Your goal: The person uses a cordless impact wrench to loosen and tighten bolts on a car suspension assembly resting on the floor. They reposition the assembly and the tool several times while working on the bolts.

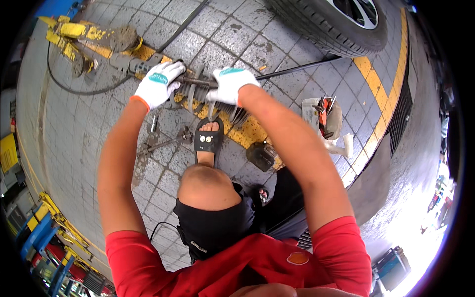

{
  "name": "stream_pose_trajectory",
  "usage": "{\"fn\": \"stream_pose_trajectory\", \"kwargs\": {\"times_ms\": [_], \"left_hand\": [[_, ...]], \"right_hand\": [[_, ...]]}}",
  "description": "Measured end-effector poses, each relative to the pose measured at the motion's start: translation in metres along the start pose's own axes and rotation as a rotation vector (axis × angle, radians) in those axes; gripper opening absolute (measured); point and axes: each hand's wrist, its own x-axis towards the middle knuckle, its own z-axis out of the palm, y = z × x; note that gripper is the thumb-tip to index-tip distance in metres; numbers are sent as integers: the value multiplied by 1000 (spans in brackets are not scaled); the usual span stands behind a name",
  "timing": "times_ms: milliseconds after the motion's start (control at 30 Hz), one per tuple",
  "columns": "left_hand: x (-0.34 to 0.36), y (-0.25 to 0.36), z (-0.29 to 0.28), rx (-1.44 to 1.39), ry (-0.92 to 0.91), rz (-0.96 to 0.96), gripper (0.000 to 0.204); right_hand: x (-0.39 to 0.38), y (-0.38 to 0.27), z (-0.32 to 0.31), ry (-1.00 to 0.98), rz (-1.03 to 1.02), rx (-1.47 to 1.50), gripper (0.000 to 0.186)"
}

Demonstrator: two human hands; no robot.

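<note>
A dark threaded rod runs sideways between my hands, above a grey coil spring lying on the floor. My left hand, in a white glove with an orange cuff, is closed around the dark part at the rod's left end. On the other end, my right hand, gloved alike, is closed with its fingers wrapped over the rod. Left of my left hand lies a grey and black cylindrical piece; part of it is covered by the hand. My sandalled foot stands just below the spring.
A car wheel is at the upper right. A yellow jack stands upper left, with a black hose nearby. A container with tools and a black boxy item lie at right. Metal tools lie left of my foot.
</note>
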Motion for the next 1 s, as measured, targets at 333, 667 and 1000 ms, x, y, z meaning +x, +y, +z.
{"fn": "stream_pose_trajectory", "kwargs": {"times_ms": [333,667,1000], "left_hand": [[-1,6,3,-17,23,-53,52],[-4,4,7,-56,67,-101,51],[6,8,7,1,4,-81,51]], "right_hand": [[10,-1,12,-43,-16,7,55],[9,28,-3,-176,89,-123,72],[2,52,32,-102,-33,155,80]]}}
